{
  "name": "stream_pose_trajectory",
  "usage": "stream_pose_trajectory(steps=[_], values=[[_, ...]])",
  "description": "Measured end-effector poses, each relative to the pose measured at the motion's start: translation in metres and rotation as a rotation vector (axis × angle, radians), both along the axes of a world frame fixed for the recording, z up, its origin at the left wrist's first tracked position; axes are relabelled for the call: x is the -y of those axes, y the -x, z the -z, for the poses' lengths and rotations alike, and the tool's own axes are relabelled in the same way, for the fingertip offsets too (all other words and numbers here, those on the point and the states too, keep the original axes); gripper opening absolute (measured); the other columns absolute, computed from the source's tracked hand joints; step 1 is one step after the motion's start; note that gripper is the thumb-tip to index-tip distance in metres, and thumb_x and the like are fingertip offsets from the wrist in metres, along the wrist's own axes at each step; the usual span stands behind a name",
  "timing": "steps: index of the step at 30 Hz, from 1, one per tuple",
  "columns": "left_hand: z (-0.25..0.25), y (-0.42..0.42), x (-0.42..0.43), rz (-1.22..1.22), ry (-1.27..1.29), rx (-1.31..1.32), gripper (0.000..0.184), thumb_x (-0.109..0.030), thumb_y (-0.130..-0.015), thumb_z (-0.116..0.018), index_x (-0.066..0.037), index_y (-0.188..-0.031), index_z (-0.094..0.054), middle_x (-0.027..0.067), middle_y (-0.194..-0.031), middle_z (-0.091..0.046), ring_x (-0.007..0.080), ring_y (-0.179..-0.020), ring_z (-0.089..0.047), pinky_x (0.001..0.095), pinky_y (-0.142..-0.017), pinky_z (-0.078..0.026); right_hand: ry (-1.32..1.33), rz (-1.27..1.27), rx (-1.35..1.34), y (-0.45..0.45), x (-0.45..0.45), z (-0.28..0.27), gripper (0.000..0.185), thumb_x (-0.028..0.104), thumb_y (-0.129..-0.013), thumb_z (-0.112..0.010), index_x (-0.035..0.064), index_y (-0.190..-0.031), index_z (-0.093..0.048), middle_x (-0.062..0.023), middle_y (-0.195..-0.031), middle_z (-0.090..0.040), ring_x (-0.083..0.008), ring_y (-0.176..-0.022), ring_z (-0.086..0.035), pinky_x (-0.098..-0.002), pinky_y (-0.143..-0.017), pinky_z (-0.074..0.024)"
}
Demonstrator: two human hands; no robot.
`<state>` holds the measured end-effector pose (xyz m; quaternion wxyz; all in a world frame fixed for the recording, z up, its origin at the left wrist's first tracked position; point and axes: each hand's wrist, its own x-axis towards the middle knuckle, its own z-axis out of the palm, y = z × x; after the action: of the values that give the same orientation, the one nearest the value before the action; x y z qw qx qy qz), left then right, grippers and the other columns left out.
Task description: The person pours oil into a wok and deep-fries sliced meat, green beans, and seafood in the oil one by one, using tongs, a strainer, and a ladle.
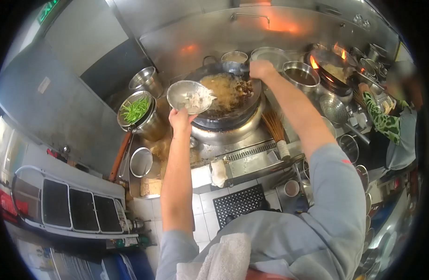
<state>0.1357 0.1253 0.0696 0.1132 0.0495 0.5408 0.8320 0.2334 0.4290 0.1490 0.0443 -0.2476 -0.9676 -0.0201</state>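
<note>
My left hand [180, 120] grips a metal bowl [177, 96] from its near side. The bowl is tilted over the left part of a wok, with whitish food pieces [196, 100] inside it. Bubbling golden-brown liquid fills the wok [228, 119], and dark food pieces [243, 88] lie at its right side. Above the wok's far right rim, my right hand [262, 70] is closed around a dark grey metal utensil [236, 68]. Its exact kind is hard to make out.
Green beans [135, 110] fill a strainer on a pot at left. A bamboo brush [274, 126] lies right of the wok. Beyond a pot of dark liquid [301, 74], flames [313, 62] rise around a second wok [335, 70]. Another person's patterned sleeve [382, 116] is at far right.
</note>
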Motion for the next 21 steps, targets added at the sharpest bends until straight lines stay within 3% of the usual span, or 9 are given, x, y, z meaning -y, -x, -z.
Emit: stream_pose_trajectory(steps=[3, 4, 6, 9, 12, 16, 17, 19, 21], values=[[0.013, -0.008, -0.021, -0.097, 0.138, -0.162, 0.022, 0.005, -0.081, -0.046, 0.002, -0.100, -0.057, 0.0152, -0.092, -0.064, 0.0249, -0.075, -0.067, 0.0335, -0.055, -0.060, 0.094, -0.123, -0.080, -0.023, 0.024, -0.050, 0.028, 0.017, -0.074, -0.058, 0.0033, -0.097, -0.067, -0.0176, -0.098, -0.066, -0.0320, -0.090, -0.064, -0.0416, -0.078, -0.0518], [0.024, 0.000, -0.029, -0.182, 0.205, -0.199, 0.010, 0.005, -0.075, -0.053, 0.005, -0.085, -0.057, 0.0122, -0.082, -0.059, 0.0228, -0.063, -0.062, 0.0335, -0.042, -0.056, 0.054, -0.236, -0.046, -0.023, 0.037, -0.047, 0.028, 0.017, -0.074, -0.058, 0.0030, -0.096, -0.067, -0.0175, -0.097, -0.066, -0.0316, -0.090, -0.065, -0.0414, -0.077, -0.0518], [0.032, 0.000, -0.040, -0.315, 0.431, -0.428, 0.009, 0.005, -0.070, -0.054, 0.006, -0.078, -0.059, 0.0157, -0.081, -0.058, 0.0281, -0.065, -0.059, 0.0390, -0.053, -0.056, -0.024, -0.435, 0.019, -0.029, 0.053, -0.042, 0.027, 0.017, -0.074, -0.058, 0.0025, -0.094, -0.068, -0.0175, -0.096, -0.067, -0.0309, -0.090, -0.065, -0.0410, -0.077, -0.0519], [0.026, -0.020, -0.053, -0.565, 0.845, -0.944, 0.014, 0.003, -0.066, -0.054, 0.007, -0.078, -0.060, 0.0213, -0.087, -0.058, 0.0365, -0.078, -0.056, 0.0437, -0.073, -0.050, -0.145, -0.539, 0.117, -0.020, 0.062, -0.013, 0.026, 0.016, -0.073, -0.058, 0.0021, -0.093, -0.068, -0.0157, -0.094, -0.067, -0.0278, -0.090, -0.065, -0.0398, -0.076, -0.0521], [0.049, -0.011, -0.064, -0.621, 0.827, -0.835, 0.020, 0.003, -0.064, -0.054, 0.006, -0.083, -0.062, 0.0236, -0.092, -0.057, 0.0407, -0.090, -0.053, 0.0443, -0.085, -0.042, -0.103, -0.462, 0.107, -0.033, 0.036, -0.027, 0.025, 0.013, -0.072, -0.057, 0.0024, -0.093, -0.069, -0.0156, -0.096, -0.067, -0.0277, -0.091, -0.065, -0.0395, -0.076, -0.0522], [0.071, 0.029, -0.066, -0.481, 0.648, -0.446, 0.021, 0.004, -0.066, -0.055, 0.008, -0.086, -0.062, 0.0234, -0.093, -0.059, 0.0393, -0.090, -0.055, 0.0442, -0.082, -0.044, -0.090, -0.359, 0.119, -0.038, 0.006, -0.018, 0.025, 0.011, -0.073, -0.057, 0.0043, -0.094, -0.069, -0.0141, -0.099, -0.067, -0.0279, -0.094, -0.065, -0.0392, -0.078, -0.0520], [0.076, 0.037, -0.066, -0.514, 0.619, -0.384, 0.020, 0.004, -0.067, -0.055, 0.008, -0.086, -0.062, 0.0230, -0.092, -0.059, 0.0388, -0.088, -0.056, 0.0443, -0.079, -0.047, -0.086, -0.356, 0.115, -0.035, 0.003, -0.012, 0.026, 0.012, -0.073, -0.057, 0.0048, -0.095, -0.069, -0.0134, -0.099, -0.067, -0.0282, -0.094, -0.064, -0.0392, -0.079, -0.0518], [0.056, 0.020, -0.060, -0.450, 0.433, -0.213, 0.018, 0.005, -0.072, -0.054, 0.006, -0.088, -0.062, 0.0200, -0.091, -0.061, 0.0342, -0.080, -0.062, 0.0440, -0.061, -0.057, -0.064, -0.304, 0.056, -0.036, 0.012, -0.009, 0.027, 0.014, -0.073, -0.058, 0.0045, -0.096, -0.069, -0.0135, -0.098, -0.067, -0.0285, -0.093, -0.065, -0.0389, -0.079, -0.0517], [0.031, 0.006, -0.054, -0.360, 0.215, -0.034, 0.018, 0.005, -0.075, -0.053, 0.004, -0.091, -0.062, 0.0184, -0.094, -0.061, 0.0323, -0.080, -0.064, 0.0436, -0.055, -0.059, -0.045, -0.284, 0.037, -0.043, 0.022, -0.018, 0.027, 0.016, -0.073, -0.059, 0.0043, -0.096, -0.069, -0.0138, -0.097, -0.068, -0.0285, -0.092, -0.065, -0.0386, -0.078, -0.0517]])
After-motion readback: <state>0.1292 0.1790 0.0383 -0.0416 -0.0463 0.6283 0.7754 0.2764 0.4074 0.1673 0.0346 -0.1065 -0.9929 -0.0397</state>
